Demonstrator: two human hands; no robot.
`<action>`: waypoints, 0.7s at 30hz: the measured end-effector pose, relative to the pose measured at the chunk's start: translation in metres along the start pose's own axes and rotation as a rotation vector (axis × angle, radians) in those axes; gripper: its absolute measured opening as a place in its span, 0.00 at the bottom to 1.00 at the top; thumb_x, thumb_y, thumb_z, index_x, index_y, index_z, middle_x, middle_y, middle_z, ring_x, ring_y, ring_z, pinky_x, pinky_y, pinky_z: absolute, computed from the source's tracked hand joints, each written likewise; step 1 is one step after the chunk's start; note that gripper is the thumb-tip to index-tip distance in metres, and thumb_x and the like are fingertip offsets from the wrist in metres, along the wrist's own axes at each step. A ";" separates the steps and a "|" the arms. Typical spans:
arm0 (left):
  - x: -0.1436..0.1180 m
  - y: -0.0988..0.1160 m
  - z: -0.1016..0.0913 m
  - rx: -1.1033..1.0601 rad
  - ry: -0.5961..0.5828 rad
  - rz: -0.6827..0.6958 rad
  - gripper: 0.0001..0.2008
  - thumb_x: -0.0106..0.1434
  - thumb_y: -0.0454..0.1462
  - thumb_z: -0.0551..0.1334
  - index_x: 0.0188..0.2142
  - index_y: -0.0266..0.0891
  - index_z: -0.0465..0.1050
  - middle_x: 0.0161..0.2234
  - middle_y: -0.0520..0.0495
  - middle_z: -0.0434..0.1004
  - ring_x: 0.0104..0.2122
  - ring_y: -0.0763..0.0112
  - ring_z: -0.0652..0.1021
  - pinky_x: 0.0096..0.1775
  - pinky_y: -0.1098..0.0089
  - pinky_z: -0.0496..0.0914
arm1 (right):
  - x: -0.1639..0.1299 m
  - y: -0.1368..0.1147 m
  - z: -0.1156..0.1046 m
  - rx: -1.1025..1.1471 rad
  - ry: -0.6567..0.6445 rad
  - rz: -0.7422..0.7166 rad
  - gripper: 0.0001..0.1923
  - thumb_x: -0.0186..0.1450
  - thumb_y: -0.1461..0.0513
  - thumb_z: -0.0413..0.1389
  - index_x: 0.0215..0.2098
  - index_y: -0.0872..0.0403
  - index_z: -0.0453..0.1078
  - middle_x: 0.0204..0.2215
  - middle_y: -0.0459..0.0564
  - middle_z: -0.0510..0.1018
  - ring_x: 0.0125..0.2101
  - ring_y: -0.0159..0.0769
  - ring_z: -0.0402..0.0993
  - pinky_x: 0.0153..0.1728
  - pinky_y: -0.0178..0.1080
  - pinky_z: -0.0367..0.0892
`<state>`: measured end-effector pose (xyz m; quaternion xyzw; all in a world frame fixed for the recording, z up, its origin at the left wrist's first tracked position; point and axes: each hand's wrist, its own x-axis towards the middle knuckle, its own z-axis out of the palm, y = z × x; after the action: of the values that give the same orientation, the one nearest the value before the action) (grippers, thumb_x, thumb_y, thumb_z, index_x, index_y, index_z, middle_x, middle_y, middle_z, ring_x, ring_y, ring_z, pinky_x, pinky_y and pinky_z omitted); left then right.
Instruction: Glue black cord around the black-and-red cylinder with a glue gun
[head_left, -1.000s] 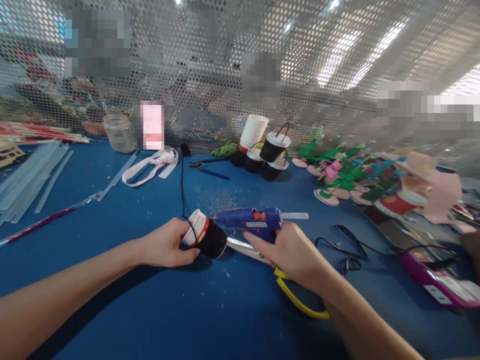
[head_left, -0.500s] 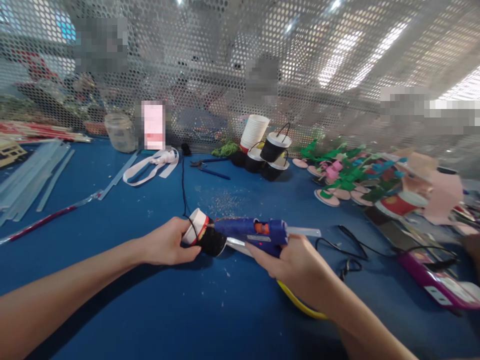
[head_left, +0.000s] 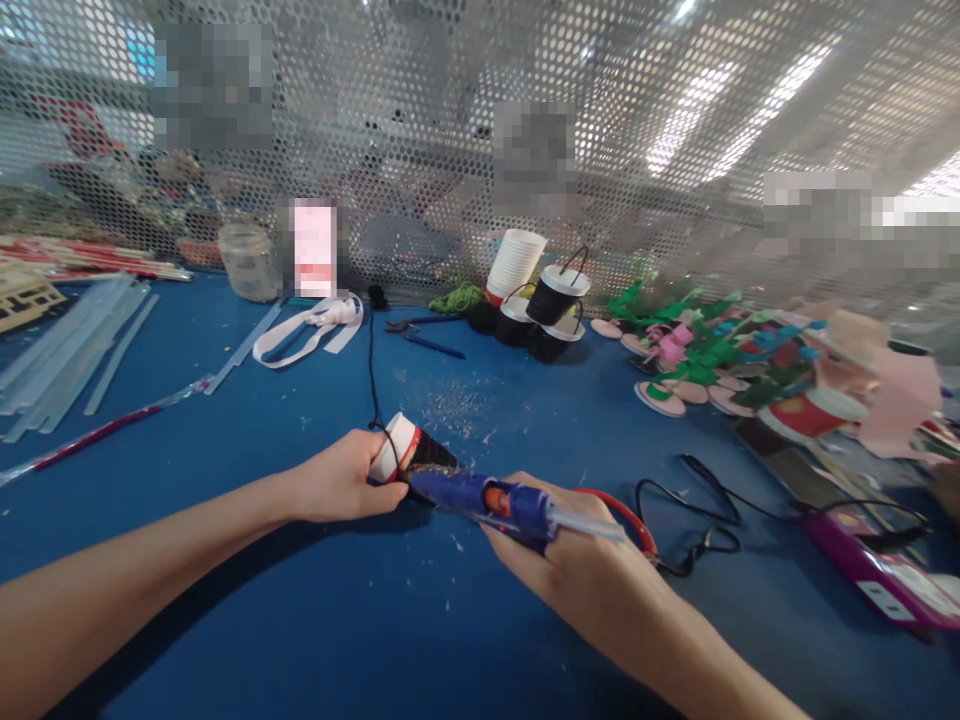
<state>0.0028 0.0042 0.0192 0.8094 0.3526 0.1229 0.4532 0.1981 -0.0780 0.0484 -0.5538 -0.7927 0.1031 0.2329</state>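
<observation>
**Glue gun at the cup, clutter all round**

We grip a black-wrapped paper cup (head_left: 409, 458) in our left hand (head_left: 341, 482), fingers curled around its white rim; it lies on its side on the blue table (head_left: 300, 620), near the middle. Our right hand (head_left: 577, 560) is closed around a blue glue gun (head_left: 487, 497), whose nozzle touches the cup's black side. A clear glue stick (head_left: 592, 524) juts from the gun's rear. A black cord (head_left: 370, 360) runs from the cup towards the perforated screen (head_left: 420, 130). Behind it we count three finished black cups (head_left: 546, 315) beside one stack of white cups (head_left: 514, 263), one glass jar (head_left: 247, 262) and one white ribbon (head_left: 311, 325). Clear glue sticks (head_left: 67, 350) lie far left, too many to count. A black cable (head_left: 697, 510) loops just right of our gun hand.
</observation>
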 end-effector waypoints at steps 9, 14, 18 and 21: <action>0.001 -0.002 0.001 0.027 0.019 0.001 0.06 0.49 0.34 0.54 0.20 0.36 0.56 0.16 0.58 0.52 0.16 0.82 0.55 0.17 0.80 0.51 | 0.000 0.003 0.000 -0.032 0.052 -0.024 0.05 0.54 0.67 0.48 0.21 0.54 0.63 0.15 0.44 0.66 0.14 0.28 0.60 0.17 0.32 0.56; 0.000 -0.001 0.001 0.032 0.028 0.008 0.05 0.49 0.34 0.53 0.20 0.36 0.56 0.16 0.58 0.52 0.17 0.82 0.56 0.18 0.80 0.52 | 0.002 0.003 -0.002 0.004 0.065 -0.054 0.08 0.52 0.68 0.47 0.22 0.54 0.65 0.15 0.46 0.68 0.15 0.29 0.62 0.17 0.32 0.57; 0.000 -0.001 0.001 0.078 0.035 -0.026 0.07 0.49 0.35 0.54 0.19 0.36 0.55 0.15 0.58 0.51 0.16 0.82 0.56 0.17 0.79 0.51 | 0.008 0.006 -0.009 0.049 0.086 0.014 0.07 0.53 0.67 0.48 0.22 0.53 0.67 0.14 0.46 0.69 0.14 0.30 0.62 0.15 0.32 0.57; 0.000 -0.001 0.002 0.113 0.034 -0.001 0.06 0.48 0.35 0.54 0.20 0.36 0.56 0.15 0.58 0.53 0.16 0.82 0.56 0.18 0.79 0.51 | 0.011 0.013 -0.007 0.069 0.092 0.052 0.05 0.53 0.64 0.50 0.22 0.55 0.67 0.13 0.46 0.68 0.14 0.30 0.62 0.15 0.33 0.57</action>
<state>0.0026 0.0034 0.0173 0.8314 0.3672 0.1162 0.4006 0.2090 -0.0637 0.0521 -0.5700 -0.7625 0.1106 0.2854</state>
